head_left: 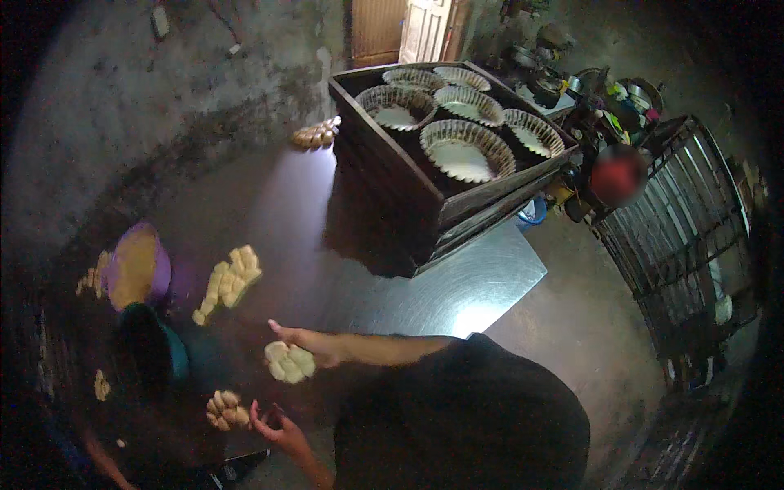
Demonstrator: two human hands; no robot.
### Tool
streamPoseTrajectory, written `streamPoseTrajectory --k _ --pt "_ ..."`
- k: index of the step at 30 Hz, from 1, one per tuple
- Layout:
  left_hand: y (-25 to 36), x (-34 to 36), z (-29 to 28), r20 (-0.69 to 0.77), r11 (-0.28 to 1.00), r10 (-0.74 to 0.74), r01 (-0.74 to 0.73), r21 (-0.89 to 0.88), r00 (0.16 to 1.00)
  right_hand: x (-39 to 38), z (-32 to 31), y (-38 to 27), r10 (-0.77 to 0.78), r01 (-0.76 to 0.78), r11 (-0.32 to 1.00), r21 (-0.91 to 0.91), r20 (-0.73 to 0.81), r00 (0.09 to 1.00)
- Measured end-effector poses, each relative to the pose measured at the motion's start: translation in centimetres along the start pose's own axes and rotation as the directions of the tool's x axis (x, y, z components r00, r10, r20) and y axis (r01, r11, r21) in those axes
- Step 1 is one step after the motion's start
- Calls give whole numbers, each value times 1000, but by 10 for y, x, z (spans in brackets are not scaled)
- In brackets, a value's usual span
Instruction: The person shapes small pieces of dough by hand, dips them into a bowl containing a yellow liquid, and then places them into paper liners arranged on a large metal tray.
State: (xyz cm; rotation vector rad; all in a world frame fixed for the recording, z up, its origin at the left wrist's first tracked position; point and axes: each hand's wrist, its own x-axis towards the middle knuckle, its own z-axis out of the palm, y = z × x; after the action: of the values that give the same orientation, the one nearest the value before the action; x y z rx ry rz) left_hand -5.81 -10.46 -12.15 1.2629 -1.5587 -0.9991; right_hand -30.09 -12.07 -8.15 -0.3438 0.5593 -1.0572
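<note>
My right hand (325, 347), the upper one, holds a clump of pale dough pieces (290, 363); the thumb sticks out and the other fingers are mostly hidden by the dough. Lower down, my left hand (282, 431) has its thumb and fingers apart, with nothing visible in it. Just left of it lies a cluster of small dough pieces (227, 410) on the dark work surface. Beyond my right hand sits a larger, elongated dough cluster (233, 279). A purple basin (162, 273) stands at the left, with a dark teal-rimmed container (177, 355) nearer.
Several fluted metal pans (467, 153) fill a dark wooden crate (445, 208) at the far side. More dough clusters (317, 135) lie beside it and at the left. A dark slatted rack (678, 212) leans at right. Another person's blurred arm (106, 463) shows lower left.
</note>
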Motion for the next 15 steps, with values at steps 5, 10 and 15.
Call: streamPoseTrajectory --k 5,10,15 --pt "-35 -30 67 122 997 -69 70 -7 990 -220 37 -90 -154 102 968 228 222 963" --pt "11 -51 119 296 986 47 -91 138 954 -408 55 -192 -730 648 682 -341 -265 630" --pt "42 -46 156 370 983 29 40 -178 928 -498 -1 -296 -830 479 557 -678 -481 284"
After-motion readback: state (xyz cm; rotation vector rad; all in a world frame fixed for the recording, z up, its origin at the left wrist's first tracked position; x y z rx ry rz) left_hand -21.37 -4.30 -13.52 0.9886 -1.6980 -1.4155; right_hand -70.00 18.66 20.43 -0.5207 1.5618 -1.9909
